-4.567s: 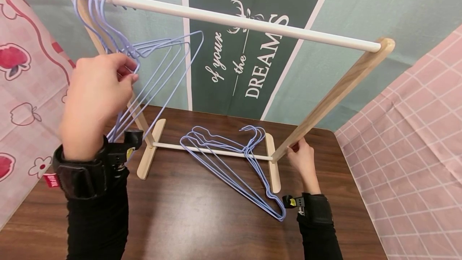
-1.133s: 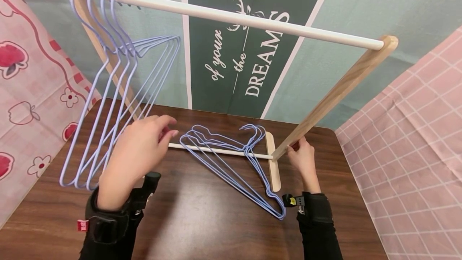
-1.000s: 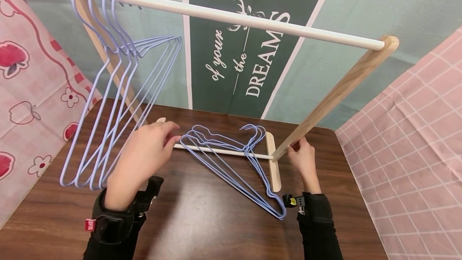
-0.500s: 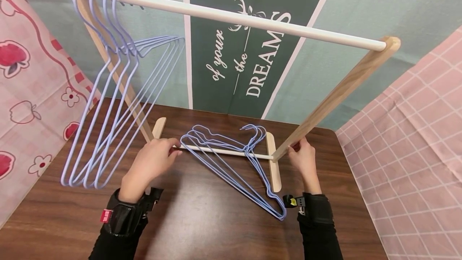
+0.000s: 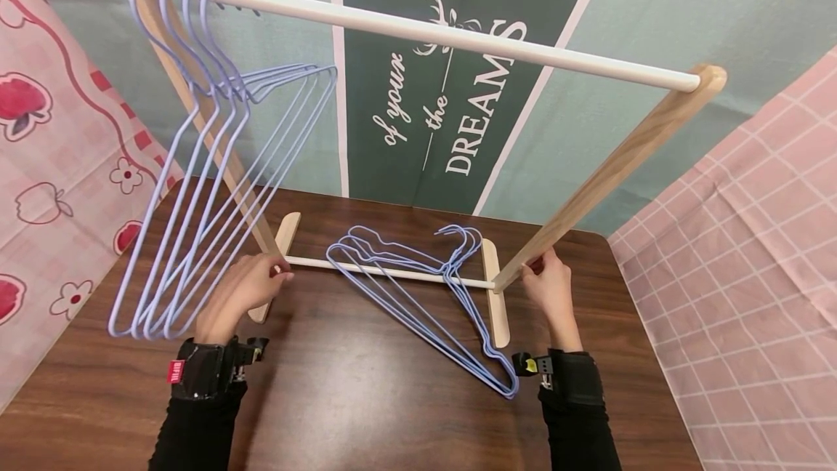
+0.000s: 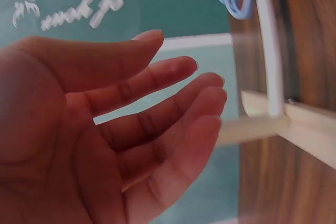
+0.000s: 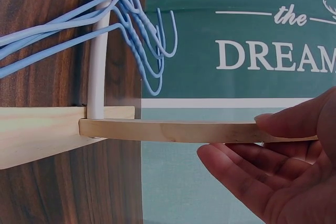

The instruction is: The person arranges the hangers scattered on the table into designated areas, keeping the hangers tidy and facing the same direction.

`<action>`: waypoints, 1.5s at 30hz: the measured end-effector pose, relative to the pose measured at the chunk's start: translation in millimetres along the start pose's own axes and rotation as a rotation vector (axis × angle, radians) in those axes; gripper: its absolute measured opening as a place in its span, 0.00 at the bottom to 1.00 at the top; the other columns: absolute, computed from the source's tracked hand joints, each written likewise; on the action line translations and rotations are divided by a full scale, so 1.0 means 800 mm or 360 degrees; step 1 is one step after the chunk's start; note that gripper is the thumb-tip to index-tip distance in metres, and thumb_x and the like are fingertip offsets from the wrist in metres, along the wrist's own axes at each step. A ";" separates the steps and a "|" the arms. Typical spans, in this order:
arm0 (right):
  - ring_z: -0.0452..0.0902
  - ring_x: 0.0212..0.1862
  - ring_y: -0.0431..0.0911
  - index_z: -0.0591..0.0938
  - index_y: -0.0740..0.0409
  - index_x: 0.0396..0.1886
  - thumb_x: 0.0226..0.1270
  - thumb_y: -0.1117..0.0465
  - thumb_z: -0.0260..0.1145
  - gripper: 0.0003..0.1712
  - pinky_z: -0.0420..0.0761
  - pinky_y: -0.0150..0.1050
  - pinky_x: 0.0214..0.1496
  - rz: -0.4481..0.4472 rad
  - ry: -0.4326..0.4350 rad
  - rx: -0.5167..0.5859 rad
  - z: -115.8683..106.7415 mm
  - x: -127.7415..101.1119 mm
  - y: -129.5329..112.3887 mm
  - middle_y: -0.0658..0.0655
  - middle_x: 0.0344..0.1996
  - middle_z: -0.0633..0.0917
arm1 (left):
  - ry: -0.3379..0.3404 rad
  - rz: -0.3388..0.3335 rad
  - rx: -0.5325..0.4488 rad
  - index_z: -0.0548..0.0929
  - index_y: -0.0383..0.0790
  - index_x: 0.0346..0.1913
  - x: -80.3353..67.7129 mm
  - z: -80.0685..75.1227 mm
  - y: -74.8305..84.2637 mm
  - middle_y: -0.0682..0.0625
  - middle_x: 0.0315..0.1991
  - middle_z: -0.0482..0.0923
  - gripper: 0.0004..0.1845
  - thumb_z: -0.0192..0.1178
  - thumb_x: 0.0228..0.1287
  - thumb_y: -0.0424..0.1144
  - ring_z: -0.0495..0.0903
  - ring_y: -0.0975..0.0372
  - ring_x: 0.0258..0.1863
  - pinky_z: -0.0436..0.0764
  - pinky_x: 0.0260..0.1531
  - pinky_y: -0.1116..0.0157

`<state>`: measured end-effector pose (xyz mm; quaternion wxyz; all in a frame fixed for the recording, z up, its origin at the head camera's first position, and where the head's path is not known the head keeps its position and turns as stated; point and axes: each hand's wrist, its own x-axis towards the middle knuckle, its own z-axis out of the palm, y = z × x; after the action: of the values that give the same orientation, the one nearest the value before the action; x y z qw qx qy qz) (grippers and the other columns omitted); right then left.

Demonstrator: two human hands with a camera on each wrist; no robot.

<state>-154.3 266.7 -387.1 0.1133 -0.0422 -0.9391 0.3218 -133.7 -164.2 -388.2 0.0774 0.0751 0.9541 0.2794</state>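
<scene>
My left hand [image 5: 251, 286] is near the foot of the rack's left post. The left wrist view shows its fingers [image 6: 178, 166] loosely bent, with nothing between them and the thumb. My right hand [image 5: 551, 286] pinches the lower part of the right wooden post [image 5: 604, 169] between thumb and fingers; the right wrist view shows this grip on the post [image 7: 173, 131]. Several blue wire hangers [image 5: 225, 111] hang spaced out at the left end of the white top rail [image 5: 418, 33]. A stack of blue wire hangers [image 5: 418, 318] lies across the lower bar, hooks toward the right.
The rack stands on a dark wood table [image 5: 366, 413], on two wooden feet [image 5: 495, 318] joined by a white lower bar [image 5: 307, 262]. Behind it hangs a green printed cloth [image 5: 458, 107]. Pink cloths [image 5: 765, 238] border the left and right sides.
The left hand has let go of a hanger near the rail, come down toward the lower bar, then drawn back left. The hanging hangers now stand further apart. The right hand has kept its grip.
</scene>
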 end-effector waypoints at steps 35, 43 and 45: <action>0.75 0.30 0.58 0.72 0.72 0.41 0.58 0.71 0.57 0.11 0.71 0.41 0.26 0.0036 -0.0028 -0.0007 0.001 0.002 -0.002 0.70 0.30 0.78 | 0.0721 0.0240 -0.0275 0.76 0.45 0.36 0.123 0.056 -0.229 0.51 0.24 0.75 0.14 0.61 0.56 0.51 0.71 0.64 0.20 0.69 0.16 0.67; 0.75 0.30 0.58 0.72 0.72 0.41 0.58 0.72 0.57 0.11 0.71 0.40 0.25 0.0027 -0.0022 -0.0007 0.000 0.001 -0.002 0.70 0.30 0.78 | 0.0737 -0.0068 0.0024 0.77 0.45 0.34 0.144 0.071 -0.240 0.47 0.26 0.78 0.22 0.53 0.57 0.62 0.78 0.57 0.23 0.72 0.15 0.64; 0.75 0.30 0.58 0.72 0.72 0.40 0.58 0.72 0.57 0.11 0.71 0.40 0.25 0.0025 -0.0016 -0.0007 0.000 0.001 -0.002 0.70 0.30 0.78 | 0.0749 -0.0082 0.0022 0.76 0.45 0.35 0.146 0.074 -0.239 0.46 0.27 0.78 0.24 0.51 0.57 0.63 0.77 0.56 0.23 0.72 0.17 0.61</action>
<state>-155.1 265.8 -385.9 0.1059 -0.0482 -0.9400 0.3208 -255.5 -271.1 -553.6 -0.1406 -0.0158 0.9494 0.2805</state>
